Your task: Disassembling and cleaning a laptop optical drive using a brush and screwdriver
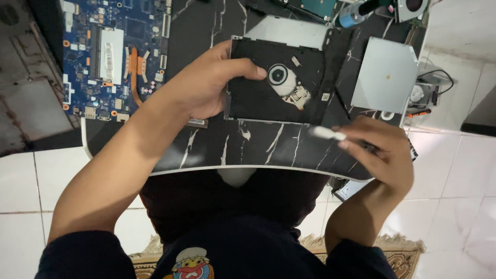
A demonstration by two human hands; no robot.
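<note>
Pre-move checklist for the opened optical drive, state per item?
1. Left hand steadies the optical drive: ok, thumb on its top face.
2. Lens and spindle exposed: ok, both visible.
3. Right hand grips the small white tool: ok; the tool is blurred, kind cannot tell.
4. Tool tip clear of drive: ok, it sits below the drive's near edge.
5. Drive flat on the black marbled table: cannot tell.
6. Blue circuit board clear of hands: ok.

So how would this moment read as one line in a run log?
left hand: holds open optical drive | right hand: pinches small white tool | surface: black marble-pattern table | nearby: blue circuit board, silver drive cover
</note>
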